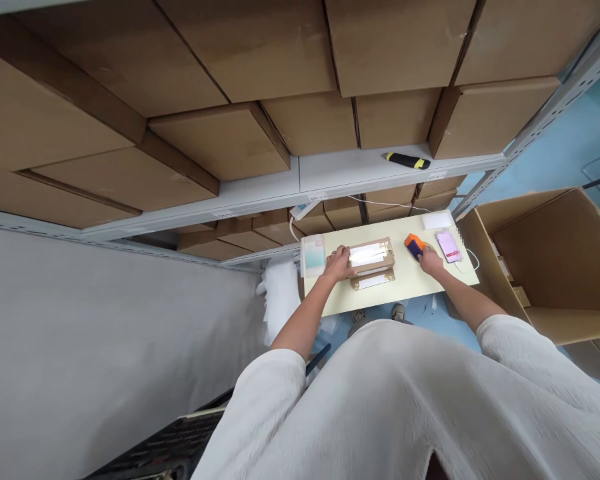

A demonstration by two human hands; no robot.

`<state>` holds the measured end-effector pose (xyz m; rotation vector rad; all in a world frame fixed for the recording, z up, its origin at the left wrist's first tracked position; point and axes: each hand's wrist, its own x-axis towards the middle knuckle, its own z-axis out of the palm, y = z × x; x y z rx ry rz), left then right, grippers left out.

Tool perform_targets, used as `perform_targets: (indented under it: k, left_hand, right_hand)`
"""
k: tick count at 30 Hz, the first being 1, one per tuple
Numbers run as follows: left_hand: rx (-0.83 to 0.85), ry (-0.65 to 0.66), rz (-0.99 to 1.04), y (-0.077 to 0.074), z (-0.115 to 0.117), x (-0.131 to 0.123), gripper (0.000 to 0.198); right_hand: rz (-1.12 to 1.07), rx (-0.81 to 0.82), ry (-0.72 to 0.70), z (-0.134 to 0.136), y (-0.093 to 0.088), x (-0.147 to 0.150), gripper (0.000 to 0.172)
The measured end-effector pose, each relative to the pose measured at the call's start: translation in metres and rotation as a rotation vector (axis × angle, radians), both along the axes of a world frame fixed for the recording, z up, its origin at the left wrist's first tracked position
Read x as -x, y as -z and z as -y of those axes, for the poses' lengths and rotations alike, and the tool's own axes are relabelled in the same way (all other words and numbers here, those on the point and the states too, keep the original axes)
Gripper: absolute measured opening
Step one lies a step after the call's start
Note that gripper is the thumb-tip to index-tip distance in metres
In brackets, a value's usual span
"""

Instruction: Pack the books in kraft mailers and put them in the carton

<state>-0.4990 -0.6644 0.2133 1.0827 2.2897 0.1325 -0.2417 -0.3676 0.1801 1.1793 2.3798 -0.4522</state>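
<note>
A small cardboard box (373,255) lies on the pale yellow table, its top and near flap shining under strips of clear tape. My left hand (337,264) grips the left end of this box, fingers closed over its edge. To the right, my right hand (431,261) is wrapped round the handle of an orange and dark blue tape dispenser (415,247). The dispenser is apart from the box, just above the tabletop or resting on it; I cannot tell which. A phone (448,246) with a pink screen lies right of my right hand.
Shelves of large cartons (280,53) rise behind the table (420,287). A yellow and black utility knife (407,161) lies on the shelf edge. At right stands a big open carton (570,260); white wrapping material (283,293) is at left. A pale packet (314,255) lies on the table's left end.
</note>
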Motion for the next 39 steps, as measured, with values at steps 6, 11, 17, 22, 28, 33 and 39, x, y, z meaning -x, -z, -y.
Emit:
perform_targets:
  k: [6, 11, 17, 22, 28, 33, 39]
  left_hand:
    - [-0.002, -0.013, -0.013, 0.002, 0.005, -0.005, 0.107]
    - [-0.019, -0.034, 0.024, 0.003, 0.011, -0.009, 0.106]
    - [-0.083, -0.126, 0.02, 0.005, 0.005, -0.021, 0.096]
    - [-0.162, -0.265, -0.077, 0.012, -0.025, -0.038, 0.088]
    - [-0.134, -0.322, -0.134, 0.028, -0.035, -0.039, 0.086]
    - [-0.128, -0.36, -0.101, 0.03, -0.02, -0.029, 0.078]
    - [-0.206, -0.427, 0.043, 0.03, -0.013, -0.025, 0.062]
  right_hand:
    - [0.037, -0.025, -0.067, 0.011, 0.006, 0.002, 0.051]
    - [0.113, -0.021, -0.073, 0.017, 0.01, 0.001, 0.058]
    - [-0.081, -0.205, -0.126, 0.035, -0.008, 0.023, 0.061]
    - [-0.163, -0.145, -0.284, 0.076, -0.024, 0.084, 0.089]
    - [-0.133, -0.127, -0.183, 0.093, -0.007, 0.115, 0.104]
    - [-0.089, -0.171, -0.166, 0.059, -0.006, 0.093, 0.109]
    - [-0.319, 0.058, -0.213, 0.043, -0.01, 0.082, 0.082]
